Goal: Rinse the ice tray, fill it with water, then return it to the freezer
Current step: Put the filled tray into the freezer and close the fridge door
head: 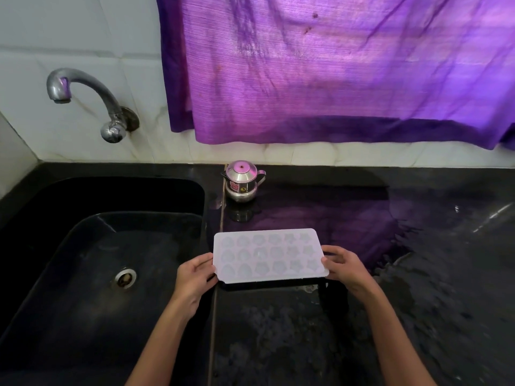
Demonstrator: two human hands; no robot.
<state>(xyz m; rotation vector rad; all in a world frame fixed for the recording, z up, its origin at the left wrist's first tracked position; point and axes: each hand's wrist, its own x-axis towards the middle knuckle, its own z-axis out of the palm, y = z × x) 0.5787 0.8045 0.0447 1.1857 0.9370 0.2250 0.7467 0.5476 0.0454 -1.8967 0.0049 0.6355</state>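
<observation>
We hold the white ice tray (269, 255) level just above the black countertop (418, 274), beside the sink (97, 246), our left hand (193, 277) and right hand (344, 267) pinching its short ends. The tap (83, 98) stands well apart; a careless swing could clip the steel pot (242, 181) or twist the tray free.
</observation>
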